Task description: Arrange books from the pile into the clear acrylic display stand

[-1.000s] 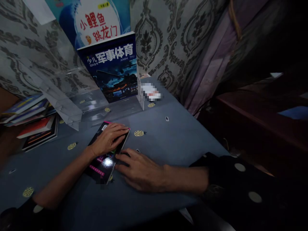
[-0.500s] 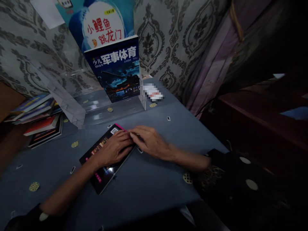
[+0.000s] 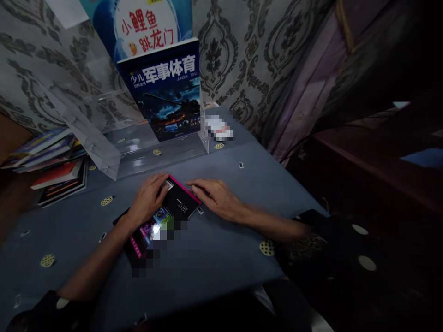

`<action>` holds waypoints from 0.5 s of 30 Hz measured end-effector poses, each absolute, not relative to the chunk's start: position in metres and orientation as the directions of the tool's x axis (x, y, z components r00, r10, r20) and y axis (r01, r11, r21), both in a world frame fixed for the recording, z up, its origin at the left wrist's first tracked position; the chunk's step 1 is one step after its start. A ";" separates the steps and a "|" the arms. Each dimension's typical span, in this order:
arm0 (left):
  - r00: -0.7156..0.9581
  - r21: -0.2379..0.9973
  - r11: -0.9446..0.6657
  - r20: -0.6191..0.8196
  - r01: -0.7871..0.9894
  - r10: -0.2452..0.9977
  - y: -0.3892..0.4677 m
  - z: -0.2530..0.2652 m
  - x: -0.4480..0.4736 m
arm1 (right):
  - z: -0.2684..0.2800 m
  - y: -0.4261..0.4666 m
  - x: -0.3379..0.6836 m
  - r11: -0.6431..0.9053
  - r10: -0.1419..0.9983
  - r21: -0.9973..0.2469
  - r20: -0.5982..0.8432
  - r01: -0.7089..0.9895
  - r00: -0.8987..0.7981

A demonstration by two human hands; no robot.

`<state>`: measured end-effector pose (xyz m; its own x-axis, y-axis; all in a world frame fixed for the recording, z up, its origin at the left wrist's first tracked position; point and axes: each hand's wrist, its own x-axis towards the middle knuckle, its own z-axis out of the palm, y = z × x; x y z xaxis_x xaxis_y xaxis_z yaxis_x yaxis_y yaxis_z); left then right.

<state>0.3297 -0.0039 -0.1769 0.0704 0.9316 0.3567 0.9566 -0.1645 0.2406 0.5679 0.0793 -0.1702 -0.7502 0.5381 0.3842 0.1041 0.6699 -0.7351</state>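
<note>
A black book [image 3: 180,198] with a pink edge lies flat and slanted on the blue-grey tablecloth, with small pictures and a barcode facing up. My left hand [image 3: 148,196] rests along its upper left side, fingers stretched toward the barcode corner, partly covering the cover. My right hand [image 3: 216,196] is at the pink edge, palm down, with fingers extended and thumb near the corner; whether the fingertips touch the book I cannot tell. The lower part of the book is blurred by pixelation.
A clear plastic stand [image 3: 162,156] at the back holds a dark blue book [image 3: 173,97] in front of a larger light blue book [image 3: 145,23]. On the left is a stack of books [image 3: 57,173]. A pixelated item [image 3: 219,128] lies beside the stand. A purple curtain [image 3: 308,92] hangs at right.
My left hand has slid left across the book to its upper left side, uncovering more of the cover. The right hand has parted from it and stays by the pink edge.
</note>
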 end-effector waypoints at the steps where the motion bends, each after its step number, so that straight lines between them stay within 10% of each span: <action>1: 0.088 0.224 -0.178 0.360 0.958 0.929 -0.003 -0.179 0.330 | -0.170 0.079 0.568 0.664 0.544 -0.739 0.372 0.114 -0.752; 15: 0.317 0.113 -0.340 0.180 0.934 0.931 -0.034 -0.156 0.392 | -0.171 0.086 0.567 0.658 0.545 -0.744 0.362 0.118 -0.756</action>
<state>0.3916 -0.0340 -0.1564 0.3173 0.9311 0.1799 0.9336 -0.3401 0.1133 0.5669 0.0856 -0.1707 -0.7557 0.5455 0.3624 0.1178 0.6576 -0.7441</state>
